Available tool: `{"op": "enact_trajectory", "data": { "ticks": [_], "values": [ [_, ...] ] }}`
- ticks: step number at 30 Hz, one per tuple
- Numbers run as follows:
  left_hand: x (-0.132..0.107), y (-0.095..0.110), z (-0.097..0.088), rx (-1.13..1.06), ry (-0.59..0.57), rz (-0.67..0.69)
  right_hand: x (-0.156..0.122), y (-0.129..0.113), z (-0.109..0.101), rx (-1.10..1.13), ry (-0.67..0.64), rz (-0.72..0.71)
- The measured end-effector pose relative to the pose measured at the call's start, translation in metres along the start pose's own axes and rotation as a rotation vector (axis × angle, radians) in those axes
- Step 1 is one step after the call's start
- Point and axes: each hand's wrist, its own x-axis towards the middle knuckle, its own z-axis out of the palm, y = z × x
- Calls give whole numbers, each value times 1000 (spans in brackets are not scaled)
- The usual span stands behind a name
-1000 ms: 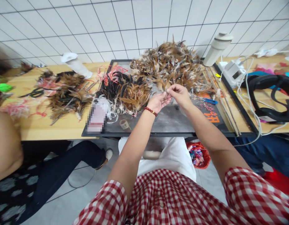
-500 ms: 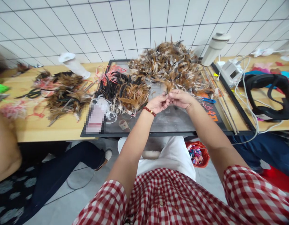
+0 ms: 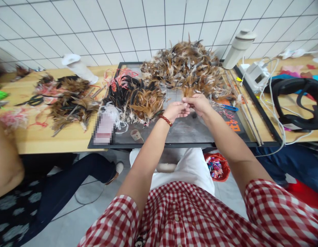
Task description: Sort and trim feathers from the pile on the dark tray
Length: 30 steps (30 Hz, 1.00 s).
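Observation:
My left hand point(image 3: 175, 110), with a red bead bracelet at the wrist, and my right hand point(image 3: 198, 103) meet fingertip to fingertip above the dark mat point(image 3: 184, 132). Both pinch something small between them that I cannot make out; a tuft of brown feather shows just above the fingers. A big heap of brown and white feathers point(image 3: 187, 68) lies right behind the hands. A bundle of black and orange feathers point(image 3: 137, 97) lies to the left of my left hand.
Another feather pile point(image 3: 68, 99) and scissors point(image 3: 32, 100) lie on the wooden table at left. A white bottle point(image 3: 237, 48), thin sticks point(image 3: 245, 109), blue scissors point(image 3: 229, 108), cables and a black headset point(image 3: 298, 103) sit right. A person sits at left. A red basket point(image 3: 217, 168) stands below.
My hands dropped a little and closed together half a second ago, then rose slightly again; the fingertips stay joined. The view has tilted slightly.

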Motion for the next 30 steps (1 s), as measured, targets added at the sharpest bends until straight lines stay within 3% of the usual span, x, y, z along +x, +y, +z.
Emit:
{"op": "enact_trajectory", "data": {
  "ticks": [5, 8, 11, 13, 16, 20, 23, 25, 30],
  "values": [
    [-1, 4, 1, -58, 38, -7, 6, 2, -8, -18, -13, -66],
    [0, 8, -2, -244, 157, 89, 18, -2, -35, -166, 181, -243],
    [2, 11, -6, -392, 267, 164, 26, -4, -62, -517, 390, -374],
    [3, 12, -7, -424, 283, 176, 27, -1, -69, -822, 428, -352],
    [3, 12, -6, -435, 273, 176, 23, 5, -62, -1189, 415, -255],
    [2, 12, -4, -427, 265, 167, 23, 9, -46, -1351, 365, -146],
    [2, 11, -3, -409, 266, 162, 26, 6, -43, -1349, 274, -178],
    [2, 10, -3, -405, 269, 163, 25, 3, -42, -1224, 246, -233],
    [3, 9, -3, -395, 270, 162, 15, -7, -36, -386, 170, -109]
  ]
}}
